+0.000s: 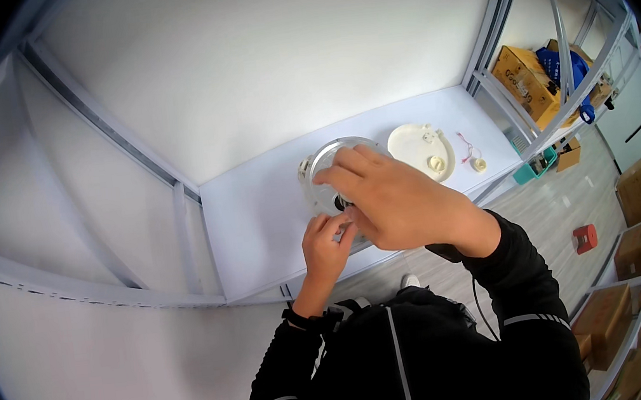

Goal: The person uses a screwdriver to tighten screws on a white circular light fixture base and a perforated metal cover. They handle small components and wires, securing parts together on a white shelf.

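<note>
You have a pale wall (274,56) behind a white table (253,230) framed by grey metal posts, with cardboard boxes (527,84) on the shelving to the right and a red stool (585,238) on the floor. The round metal body (325,195) sits on the table in front of you, largely covered by your hands, with a dark spot showing near its middle.

Your right hand (395,200) arches over it, fingers bent down and drawn in narrow. Your left hand (325,248) meets it from below, thumb and forefinger close together. Whatever lies between your fingertips is too small and hidden to tell, so I can't say what either hand holds.

As far as I can judge, the work is partway along: the body stands apart from the cream cover (408,152) just beside it, which carries a small white block (430,138) and a cream ring (435,164). Further right lie a pink wire (468,147) and a round cream piece (479,165). None of these sits on the body, so the work looks unfinished.
</note>
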`<control>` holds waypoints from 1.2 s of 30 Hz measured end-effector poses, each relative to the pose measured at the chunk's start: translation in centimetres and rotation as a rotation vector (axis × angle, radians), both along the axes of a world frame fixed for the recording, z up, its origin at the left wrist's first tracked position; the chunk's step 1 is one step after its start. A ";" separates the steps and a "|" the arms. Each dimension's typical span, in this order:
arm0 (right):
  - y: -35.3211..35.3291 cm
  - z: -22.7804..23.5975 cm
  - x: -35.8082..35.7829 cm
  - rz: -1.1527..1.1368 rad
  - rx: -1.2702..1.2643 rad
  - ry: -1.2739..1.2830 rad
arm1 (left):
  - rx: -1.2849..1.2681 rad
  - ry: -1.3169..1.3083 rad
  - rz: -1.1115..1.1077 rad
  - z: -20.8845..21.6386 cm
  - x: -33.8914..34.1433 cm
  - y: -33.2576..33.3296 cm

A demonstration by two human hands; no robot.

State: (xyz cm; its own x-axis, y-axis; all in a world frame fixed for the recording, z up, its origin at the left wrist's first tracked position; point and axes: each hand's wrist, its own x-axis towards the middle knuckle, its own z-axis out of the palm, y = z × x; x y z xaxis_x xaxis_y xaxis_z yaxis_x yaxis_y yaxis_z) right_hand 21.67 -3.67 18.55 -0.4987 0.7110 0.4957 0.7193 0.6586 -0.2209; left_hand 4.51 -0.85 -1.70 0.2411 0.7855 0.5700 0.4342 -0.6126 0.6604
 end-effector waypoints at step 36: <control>0.6 1.0 1.2 -0.285 -0.104 -0.249 | -0.286 -0.114 -0.071 -0.5 -0.3 0.3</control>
